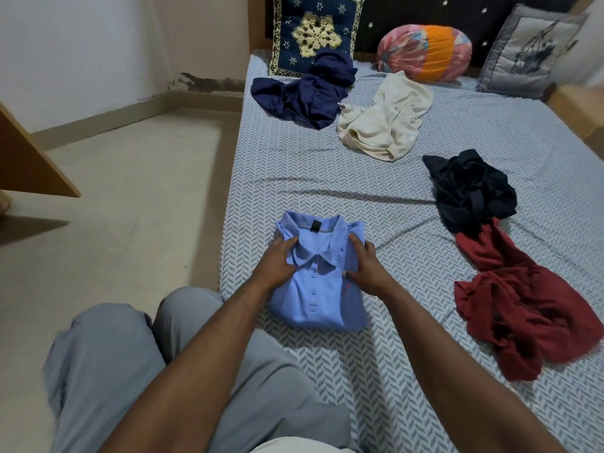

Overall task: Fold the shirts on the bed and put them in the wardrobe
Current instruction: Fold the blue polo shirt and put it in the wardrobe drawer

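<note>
Blue polo shirt point(318, 299) first: you have it folded into a neat rectangle, collar up and placket showing. It lies near the edge of the bed point(327, 171), right in front of your knees. Your left hand point(277, 261) grips its left shoulder beside the collar, fingers curled over the edge and thumb on the front. Your right hand point(366, 268) grips the right side the same way, thumb pressed on the chest. Both hold cloth; neither is spread flat.

Judging from that, this one shirt looks done as far as folding goes, and you seem either to be tidying the collar or about to lift it. Four more lie crumpled and unfolded. A dark red shirt point(523, 305) is off to your right, with a black shirt point(470, 191) touching its far end. A cream shirt point(385, 122) lies further up the bed, and a navy shirt point(304, 93) just beside it rests against the embroidered cushion point(317, 31). No folded stack shows anywhere. No wardrobe is plainly in view either; the slanted wooden panel point(26, 158) at the left may belong to one, but that cannot be told.
</note>
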